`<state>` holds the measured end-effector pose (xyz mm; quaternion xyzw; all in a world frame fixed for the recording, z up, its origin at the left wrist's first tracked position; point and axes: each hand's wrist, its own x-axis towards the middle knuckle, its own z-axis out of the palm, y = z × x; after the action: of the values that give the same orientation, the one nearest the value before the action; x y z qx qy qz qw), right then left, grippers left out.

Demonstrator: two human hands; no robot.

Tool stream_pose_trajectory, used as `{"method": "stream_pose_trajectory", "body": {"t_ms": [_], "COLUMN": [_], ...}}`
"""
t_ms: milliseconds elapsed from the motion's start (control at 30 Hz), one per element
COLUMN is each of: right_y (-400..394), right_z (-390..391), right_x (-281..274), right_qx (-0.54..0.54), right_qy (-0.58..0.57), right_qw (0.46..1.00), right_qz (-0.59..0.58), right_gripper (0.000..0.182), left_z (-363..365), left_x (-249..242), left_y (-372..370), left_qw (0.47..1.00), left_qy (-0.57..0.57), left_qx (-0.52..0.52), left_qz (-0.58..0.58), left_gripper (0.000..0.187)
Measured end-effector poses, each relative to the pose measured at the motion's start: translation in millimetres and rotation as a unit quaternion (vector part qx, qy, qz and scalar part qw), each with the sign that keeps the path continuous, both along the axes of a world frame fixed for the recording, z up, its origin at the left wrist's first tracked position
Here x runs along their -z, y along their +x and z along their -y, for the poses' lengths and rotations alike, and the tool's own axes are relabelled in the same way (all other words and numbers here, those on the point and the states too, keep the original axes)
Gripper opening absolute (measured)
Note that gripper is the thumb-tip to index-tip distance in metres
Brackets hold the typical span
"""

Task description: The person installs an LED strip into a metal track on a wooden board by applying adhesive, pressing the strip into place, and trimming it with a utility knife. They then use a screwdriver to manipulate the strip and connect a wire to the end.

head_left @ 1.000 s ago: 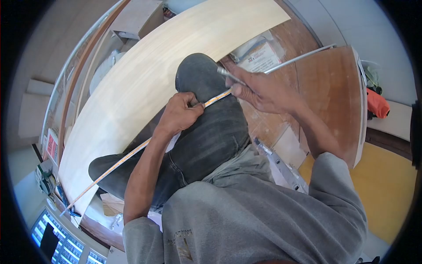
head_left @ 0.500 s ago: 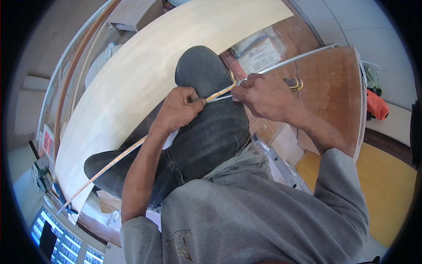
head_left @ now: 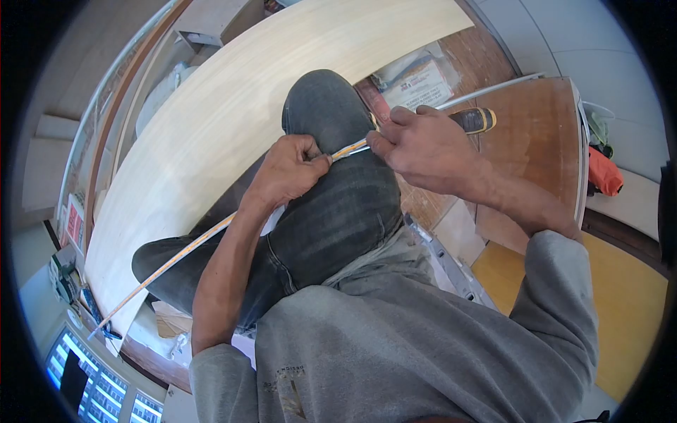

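Note:
A long, thin orange-and-white strip [head_left: 189,248] runs from the lower left, under my left forearm, to my hands above my bent knee. My left hand [head_left: 290,169] is closed, pinching it between thumb and forefinger. Closed over its far part, my right hand [head_left: 427,146] has thumb and fingertips pressed together. Between the hands a thin silvery edge shows beside the orange face. A narrow pale rail [head_left: 493,90] stretches from behind my right hand to the upper right. My right fingers hide how strip and rail meet.
A large curved pale wood panel [head_left: 190,134] lies under and beyond my legs. On the right is a brown wooden board [head_left: 532,148]. A printed plastic packet [head_left: 419,81] lies behind my right hand, and a long metal tool [head_left: 448,261] rests by my thigh.
My right hand has moved slightly right and turned, covering the curled bit of strip that stood up beside it. My left hand has barely moved and keeps its pinch.

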<state>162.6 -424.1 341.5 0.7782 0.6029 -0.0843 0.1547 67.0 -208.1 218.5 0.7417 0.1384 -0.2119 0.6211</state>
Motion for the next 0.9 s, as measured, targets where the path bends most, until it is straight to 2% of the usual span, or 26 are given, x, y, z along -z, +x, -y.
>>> {"method": "stream_pose_trajectory", "body": {"t_ms": [200, 500, 600, 667, 900], "right_y": [2, -2, -3, -1, 1], "right_z": [-10, -14, -15, -14, 4], "right_x": [-6, -8, -9, -8, 0], "right_qx": [-0.049, -0.104, -0.114, -0.082, 0.012], "right_qy": [-0.036, -0.034, -0.039, -0.034, -0.05], "right_qw": [0.998, 0.993, 0.992, 0.996, 0.998], "right_qz": [-0.013, 0.029, 0.035, -0.001, -0.037], "right_gripper": [0.033, 0.025, 0.025, 0.026, 0.033], "left_z": [0, -1, -5, -11, -10], "left_x": [5, 6, -5, -4, -7], "left_y": [0, -1, -2, -4, -3], "left_qw": [1.0, 0.999, 1.0, 0.994, 0.997], "left_qy": [0.022, 0.015, 0.012, -0.104, -0.069], "left_qx": [0.009, 0.004, 0.018, 0.031, 0.019], "left_qz": [0.019, 0.035, 0.002, -0.004, 0.003], "left_gripper": [0.026, 0.027, 0.024, 0.017, 0.015]}}
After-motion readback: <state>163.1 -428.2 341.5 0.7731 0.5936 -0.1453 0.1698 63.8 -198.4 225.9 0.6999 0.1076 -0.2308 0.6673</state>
